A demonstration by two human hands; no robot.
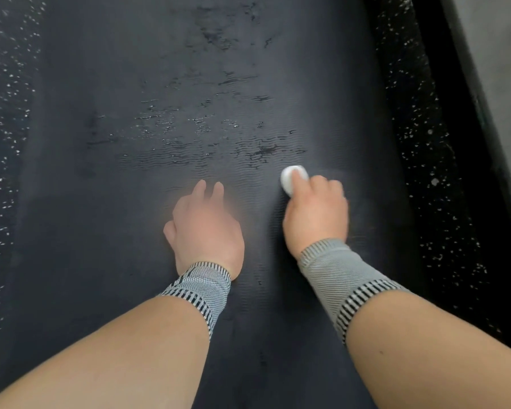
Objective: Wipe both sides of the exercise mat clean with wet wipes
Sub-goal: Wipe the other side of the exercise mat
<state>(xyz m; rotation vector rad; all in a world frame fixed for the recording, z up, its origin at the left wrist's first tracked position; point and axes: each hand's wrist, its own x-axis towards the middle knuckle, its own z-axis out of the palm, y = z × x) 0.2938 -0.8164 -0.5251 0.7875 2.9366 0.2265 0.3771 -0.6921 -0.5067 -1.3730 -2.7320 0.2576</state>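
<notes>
A dark grey ribbed exercise mat (pixel 189 84) lies flat and fills most of the view, with wet streaks across its middle. My right hand (pixel 316 214) grips a bunched white wet wipe (pixel 291 177) and presses it on the mat right of centre. My left hand (pixel 204 225) rests on the mat beside it, fingers spread forward and blurred, holding nothing. Both wrists wear grey striped bands.
Black speckled rubber floor (pixel 0 143) shows along the mat's left side and the floor (pixel 425 143) on its right. A grey wall base (pixel 496 84) runs along the far right edge.
</notes>
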